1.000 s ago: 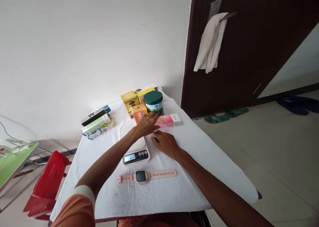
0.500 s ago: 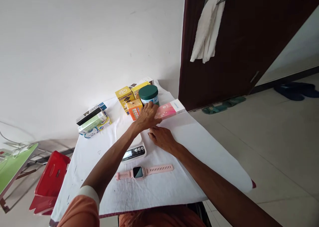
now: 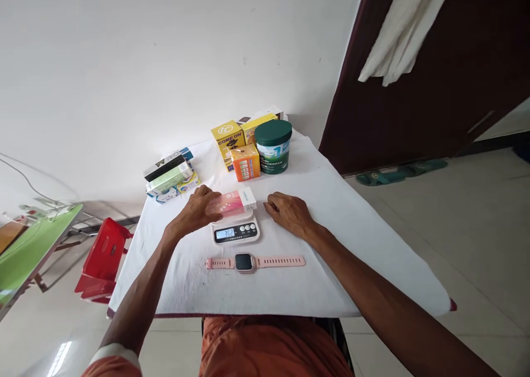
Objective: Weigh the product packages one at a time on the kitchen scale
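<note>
- A pink watch [image 3: 244, 262] lies nearest you on the white table [image 3: 351, 244].
- Your left hand [image 3: 197, 208] grips the pink box [image 3: 232, 202], which rests on the scale [image 3: 236, 233].
- Your right hand [image 3: 290, 214] lies flat beside it, fingers loose.
- A green tub [image 3: 272, 148] stands behind.

Scale [image 3: 236, 233] platform under pink box [image 3: 235, 201], towel [image 3: 397, 40] cut off above

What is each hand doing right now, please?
Left hand: closed on the end of the pink box, which lies on the scale.
Right hand: open, palm down on the white cloth, holding nothing.
</note>
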A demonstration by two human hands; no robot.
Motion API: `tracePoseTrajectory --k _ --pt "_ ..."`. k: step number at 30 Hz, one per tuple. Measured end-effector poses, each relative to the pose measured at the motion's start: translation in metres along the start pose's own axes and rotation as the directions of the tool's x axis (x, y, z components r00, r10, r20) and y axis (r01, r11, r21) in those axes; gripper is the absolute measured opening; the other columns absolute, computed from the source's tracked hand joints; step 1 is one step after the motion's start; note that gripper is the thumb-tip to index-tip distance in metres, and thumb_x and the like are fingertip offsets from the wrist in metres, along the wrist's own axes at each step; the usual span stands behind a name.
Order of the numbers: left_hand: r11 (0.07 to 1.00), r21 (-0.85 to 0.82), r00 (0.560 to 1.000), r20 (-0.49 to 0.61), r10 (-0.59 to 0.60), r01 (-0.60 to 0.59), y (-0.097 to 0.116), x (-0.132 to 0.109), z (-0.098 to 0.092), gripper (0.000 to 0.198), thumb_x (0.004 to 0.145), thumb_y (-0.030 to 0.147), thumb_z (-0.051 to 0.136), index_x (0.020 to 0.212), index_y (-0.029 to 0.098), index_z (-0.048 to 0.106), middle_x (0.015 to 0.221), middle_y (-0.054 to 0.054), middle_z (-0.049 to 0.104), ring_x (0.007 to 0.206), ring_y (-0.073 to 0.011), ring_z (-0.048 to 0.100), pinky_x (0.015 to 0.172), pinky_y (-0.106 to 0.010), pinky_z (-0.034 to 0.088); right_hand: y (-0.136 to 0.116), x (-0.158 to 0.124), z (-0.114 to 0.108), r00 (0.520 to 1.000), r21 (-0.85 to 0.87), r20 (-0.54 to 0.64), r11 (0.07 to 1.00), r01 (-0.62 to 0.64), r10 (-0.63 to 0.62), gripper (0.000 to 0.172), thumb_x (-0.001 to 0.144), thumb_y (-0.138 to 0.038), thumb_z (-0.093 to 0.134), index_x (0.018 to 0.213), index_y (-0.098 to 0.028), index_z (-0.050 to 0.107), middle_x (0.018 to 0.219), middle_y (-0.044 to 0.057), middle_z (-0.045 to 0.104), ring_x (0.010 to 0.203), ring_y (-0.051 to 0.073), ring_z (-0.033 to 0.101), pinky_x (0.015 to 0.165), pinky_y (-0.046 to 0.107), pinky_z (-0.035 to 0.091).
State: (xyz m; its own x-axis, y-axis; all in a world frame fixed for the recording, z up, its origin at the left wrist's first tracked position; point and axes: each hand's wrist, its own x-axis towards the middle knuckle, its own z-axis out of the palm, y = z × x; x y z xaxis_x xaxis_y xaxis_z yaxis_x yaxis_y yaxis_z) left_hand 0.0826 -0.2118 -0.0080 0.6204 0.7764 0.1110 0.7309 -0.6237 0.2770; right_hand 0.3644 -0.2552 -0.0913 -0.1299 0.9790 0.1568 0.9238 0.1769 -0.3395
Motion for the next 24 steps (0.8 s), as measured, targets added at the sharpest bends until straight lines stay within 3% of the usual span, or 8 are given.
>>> tracePoseTrajectory --k 5,7,9,11,13,16,20,24 --pt "1.0 -0.022 0.998 -0.061 -0.005 0.003 -0.007 -0.003 0.007 0.062 0.08 0.039 0.082 0.137 0.027 0.062 0.118 -0.01 0.06 0.11 -0.0303 0.059 0.097 -0.051 0.051 0.001 0.0 0.002 1.0 -0.009 -0.019 1.0 0.003 -0.003 0.028 0.103 -0.026 0.047 0.085 -0.018 0.067 0.093 0.007 0.073 0.081 0.018 0.064 0.066 0.03 0.031" --pt "0.995 -0.091 0.989 -0.145 0.013 -0.026 -0.01 -0.005 0.005 0.07 0.078 0.049 0.083 0.14 0.028 0.06 0.123 -0.011 0.061 0.115 -0.0301 0.059 0.1 -0.05 0.051 0.002 0.0 0.003 1.0 -0.003 -0.021 1.0 0.01 -0.011 0.028 0.102 -0.026 0.048 0.083 -0.019 0.066 0.091 0.006 0.073 0.078 0.018 0.063 0.065 0.03 0.03" --pt "0.979 -0.2 0.957 -0.289 -0.026 -0.033 -0.014 -0.009 0.007 0.063 0.083 0.054 0.079 0.137 0.028 0.061 0.125 -0.01 0.062 0.116 -0.0275 0.061 0.101 -0.046 0.05 0.003 0.001 0.004 0.999 0.001 -0.029 1.0 0.02 -0.02 0.028 0.101 -0.026 0.048 0.08 -0.019 0.065 0.089 0.005 0.072 0.076 0.017 0.063 0.064 0.03 0.03" --pt "0.953 -0.304 0.878 -0.454 -0.148 0.004 -0.019 -0.014 0.016 0.048 0.093 0.055 0.067 0.13 0.025 0.065 0.121 -0.009 0.065 0.11 -0.0237 0.064 0.099 -0.042 0.051 0.004 0.001 0.005 0.999 0.001 -0.045 1.0 0.022 -0.022 0.028 0.1 -0.025 0.048 0.078 -0.019 0.064 0.087 0.006 0.072 0.075 0.017 0.062 0.064 0.03 0.03" --pt "0.926 -0.372 0.762 -0.583 -0.283 0.059 -0.023 -0.019 0.031 0.044 0.1 0.056 0.054 0.124 0.021 0.068 0.116 -0.01 0.067 0.105 -0.022 0.065 0.095 -0.04 0.052 0.004 0.001 0.007 0.998 0.002 -0.057 1.0 0.026 -0.025 0.027 0.099 -0.025 0.048 0.078 -0.019 0.065 0.086 0.006 0.072 0.074 0.018 0.062 0.064 0.03 0.03" --pt "0.908 -0.407 0.654 -0.66 -0.369 0.102 -0.031 -0.026 0.051 0.052 0.105 0.059 0.041 0.122 0.018 0.068 0.114 -0.011 0.068 0.104 -0.0222 0.066 0.094 -0.04 0.052 0.006 0.0 0.011 0.997 0.003 -0.076 0.999 0.033 -0.032 0.027 0.098 -0.024 0.048 0.078 -0.019 0.064 0.085 0.006 0.072 0.073 0.018 0.062 0.065 0.031 0.031" --pt "0.909 -0.406 0.651 -0.666 -0.364 0.093 -0.034 -0.031 0.054 0.055 0.106 0.059 0.035 0.124 0.018 0.066 0.113 -0.012 0.068 0.105 -0.0229 0.066 0.097 -0.041 0.05 0.008 0.0 0.014 0.994 0.009 -0.106 0.999 0.037 -0.036 0.026 0.096 -0.025 0.047 0.075 -0.02 0.063 0.083 0.006 0.071 0.071 0.018 0.06 0.064 0.031 0.03" --pt "0.962 -0.262 0.763 -0.606 -0.226 0.076 -0.02 -0.029 0.041 0.056 0.098 0.063 0.053 0.131 0.02 0.062 0.123 -0.013 0.065 0.115 -0.026 0.063 0.102 -0.044 0.048 0.009 -0.001 0.015 0.991 0.049 -0.122 0.997 0.061 -0.055 0.028 0.096 -0.026 0.046 0.071 -0.02 0.059 0.079 0.005 0.069 0.067 0.017 0.058 0.063 0.03 0.031"
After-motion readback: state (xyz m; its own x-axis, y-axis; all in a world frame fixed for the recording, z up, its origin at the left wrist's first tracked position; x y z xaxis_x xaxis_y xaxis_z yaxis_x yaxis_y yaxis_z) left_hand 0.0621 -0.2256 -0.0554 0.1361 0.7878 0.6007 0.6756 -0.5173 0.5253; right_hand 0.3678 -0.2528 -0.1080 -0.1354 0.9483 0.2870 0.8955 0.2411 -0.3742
